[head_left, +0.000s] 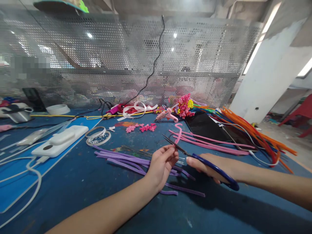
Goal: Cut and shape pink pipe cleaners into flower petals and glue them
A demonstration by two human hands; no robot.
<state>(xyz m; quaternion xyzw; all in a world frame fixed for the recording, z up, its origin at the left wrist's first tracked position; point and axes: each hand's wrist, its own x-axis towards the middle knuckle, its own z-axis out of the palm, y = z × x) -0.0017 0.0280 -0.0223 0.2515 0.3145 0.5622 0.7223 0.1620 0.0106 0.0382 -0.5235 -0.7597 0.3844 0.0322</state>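
My left hand pinches a pink pipe cleaner that rises from my fingertips and curls over at its top. My right hand grips blue-handled scissors; their dark blades point left and lie against the pink stem just above my left fingers. Both hands hover over a blue table. Under them lies a loose bunch of purple pipe cleaners.
Pink pipe cleaners and orange ones lie at the right, by a black tablet. Further back are a pink glue gun, small pink flowers, a flower bunch, white ribbon. A white power bank and tape rolls sit left.
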